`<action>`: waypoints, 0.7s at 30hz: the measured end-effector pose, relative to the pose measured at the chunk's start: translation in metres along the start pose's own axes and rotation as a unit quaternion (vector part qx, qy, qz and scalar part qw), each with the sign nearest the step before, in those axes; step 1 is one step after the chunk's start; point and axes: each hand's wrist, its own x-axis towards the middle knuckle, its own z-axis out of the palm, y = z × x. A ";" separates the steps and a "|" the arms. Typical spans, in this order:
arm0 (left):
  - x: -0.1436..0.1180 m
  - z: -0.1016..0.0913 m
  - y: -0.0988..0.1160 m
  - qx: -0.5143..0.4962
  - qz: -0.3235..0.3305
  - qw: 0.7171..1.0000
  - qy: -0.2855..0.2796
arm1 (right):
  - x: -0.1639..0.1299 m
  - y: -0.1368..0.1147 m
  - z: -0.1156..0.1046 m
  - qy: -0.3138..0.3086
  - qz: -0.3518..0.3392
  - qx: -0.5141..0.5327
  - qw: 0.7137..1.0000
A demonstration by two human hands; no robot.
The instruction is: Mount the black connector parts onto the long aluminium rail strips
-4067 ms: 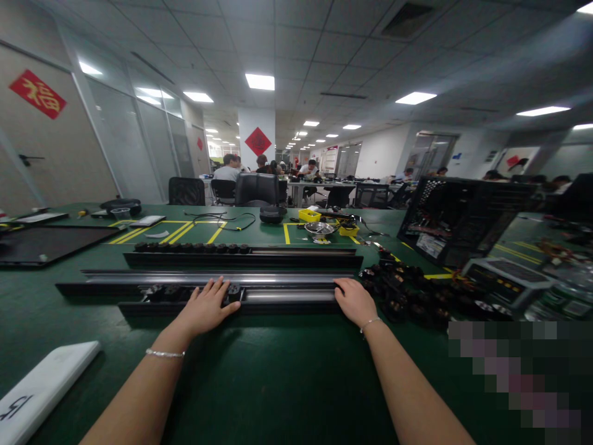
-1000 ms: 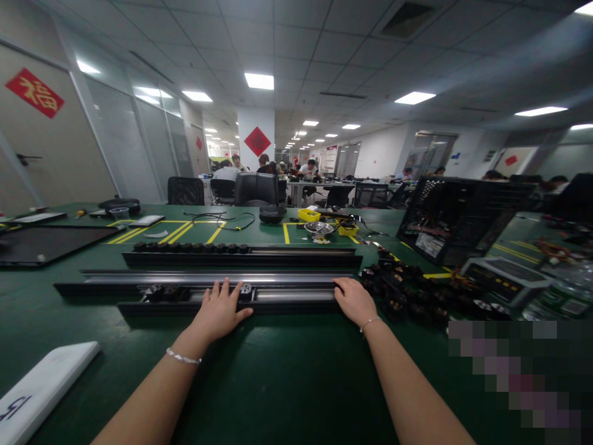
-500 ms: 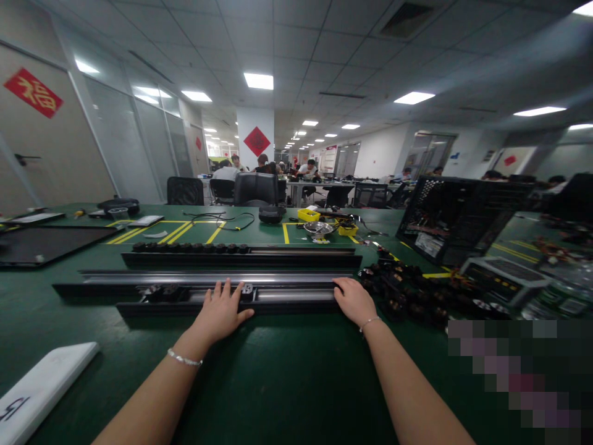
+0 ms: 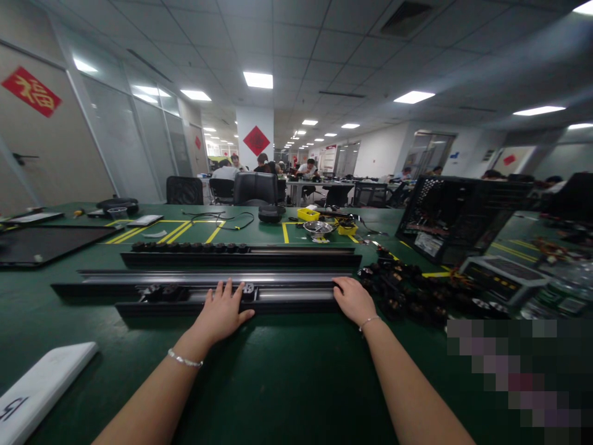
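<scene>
Resting both hands on the nearest black rail [image 4: 287, 298], low in the middle of the frame, we have it braced at two places. Our left hand [image 4: 221, 314] lies flat with fingers spread across the rail's front edge, its fingertips beside a small black slider block [image 4: 248, 288] seated in the channel; it presses rather than grips. Our right hand [image 4: 354, 299] is cupped over the rail's right end, fingers curled down onto it, though we cannot see whether they wrap underneath.

To do this well, we judge that the right hand should keep the rail pinned against the green table [image 4: 287, 383] while the left nudges the block along the groove with fingertips only, straight down the channel, so it does not cock and jam. A cluster of other blocks [image 4: 162, 292] sits further left in the same rail, and a pile of loose black parts [image 4: 412, 290] lies just right of our right hand. Two more rails [image 4: 241, 256] lie behind, toward the middle of the frame, well clear of our fingers.
</scene>
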 end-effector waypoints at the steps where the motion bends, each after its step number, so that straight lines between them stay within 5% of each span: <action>1: 0.000 -0.001 0.000 0.000 -0.001 1.000 -0.002 | 0.000 0.000 0.000 0.000 0.001 0.001 1.000; 21: -0.005 -0.005 0.009 0.022 0.011 1.000 0.004 | 0.000 -0.001 -0.001 0.000 -0.002 0.004 1.000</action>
